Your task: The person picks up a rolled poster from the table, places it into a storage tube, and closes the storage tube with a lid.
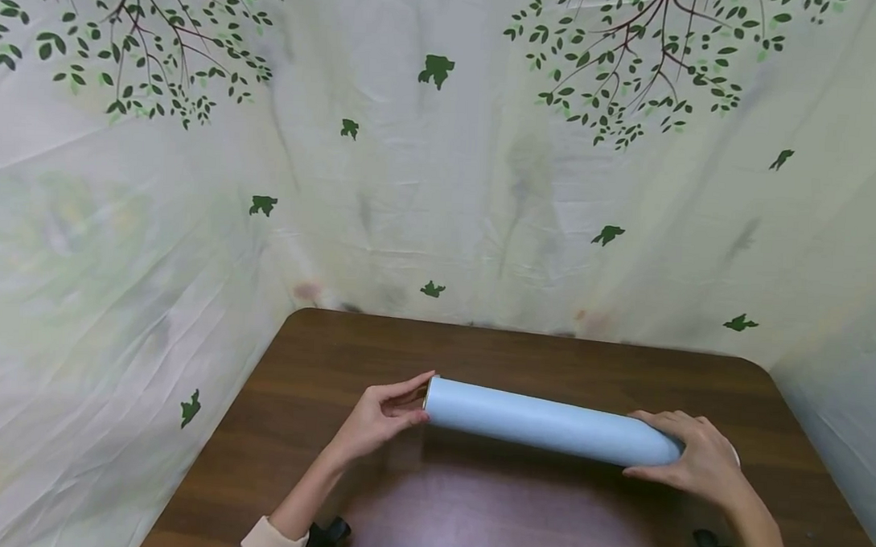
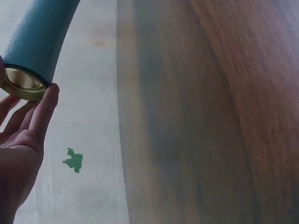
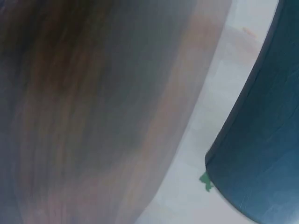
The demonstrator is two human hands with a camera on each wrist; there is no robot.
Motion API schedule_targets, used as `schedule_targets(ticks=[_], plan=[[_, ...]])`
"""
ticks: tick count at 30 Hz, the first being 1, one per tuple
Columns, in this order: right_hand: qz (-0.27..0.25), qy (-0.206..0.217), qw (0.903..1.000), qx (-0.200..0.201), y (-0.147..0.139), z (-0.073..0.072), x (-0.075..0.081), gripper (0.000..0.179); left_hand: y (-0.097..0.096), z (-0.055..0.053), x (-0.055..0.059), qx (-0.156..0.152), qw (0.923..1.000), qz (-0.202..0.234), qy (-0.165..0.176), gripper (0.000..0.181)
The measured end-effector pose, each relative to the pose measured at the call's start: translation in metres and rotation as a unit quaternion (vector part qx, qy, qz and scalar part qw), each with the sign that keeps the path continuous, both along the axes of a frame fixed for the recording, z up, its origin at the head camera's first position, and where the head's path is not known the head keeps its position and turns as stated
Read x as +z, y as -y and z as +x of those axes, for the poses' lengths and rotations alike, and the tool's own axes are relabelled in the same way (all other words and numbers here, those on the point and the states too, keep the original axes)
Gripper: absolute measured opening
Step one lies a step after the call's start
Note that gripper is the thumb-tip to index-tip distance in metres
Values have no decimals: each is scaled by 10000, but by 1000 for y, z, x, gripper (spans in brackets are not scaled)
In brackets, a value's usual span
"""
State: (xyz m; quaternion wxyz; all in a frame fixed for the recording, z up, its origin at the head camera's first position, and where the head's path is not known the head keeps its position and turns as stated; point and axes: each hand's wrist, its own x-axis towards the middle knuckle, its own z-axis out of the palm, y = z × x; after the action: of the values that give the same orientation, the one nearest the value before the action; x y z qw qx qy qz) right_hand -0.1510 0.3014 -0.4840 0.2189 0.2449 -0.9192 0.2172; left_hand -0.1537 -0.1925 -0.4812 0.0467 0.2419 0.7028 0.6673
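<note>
Blue tube [image 1: 541, 420] hangs above a table [image 1: 377, 344], left grip [image 1: 378, 423] pinching one end, right grip [image 1: 703, 460] clasping the other.

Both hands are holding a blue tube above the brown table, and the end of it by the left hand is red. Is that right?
Not quite: the end by the left hand is gold-coloured, not red, as the left wrist view shows. That hand and the right hand do hold the blue tube above the brown table.

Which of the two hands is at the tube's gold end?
The left hand: it holds the gold end by its rim. The right hand instead grips the tube near the opposite end.
</note>
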Motion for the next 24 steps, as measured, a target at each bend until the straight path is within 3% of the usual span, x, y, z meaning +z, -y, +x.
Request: schedule_targets(ticks=[5,10,19,24], plan=[[-54,-130,9999,47,0,-1,2,82,1,0,-2,-156,9996,-157,-170,64],[-30,-74,10000,7,1,-4,1,82,3,-1,-3,-233,9993,-264,-132,64],[5,294,9996,-27,4,-3,-3,80,5,-2,3,-167,9987,-487,10,64],[24,445,9989,-105,3,0,-5,81,4,-3,4,-86,9974,-700,-142,62]])
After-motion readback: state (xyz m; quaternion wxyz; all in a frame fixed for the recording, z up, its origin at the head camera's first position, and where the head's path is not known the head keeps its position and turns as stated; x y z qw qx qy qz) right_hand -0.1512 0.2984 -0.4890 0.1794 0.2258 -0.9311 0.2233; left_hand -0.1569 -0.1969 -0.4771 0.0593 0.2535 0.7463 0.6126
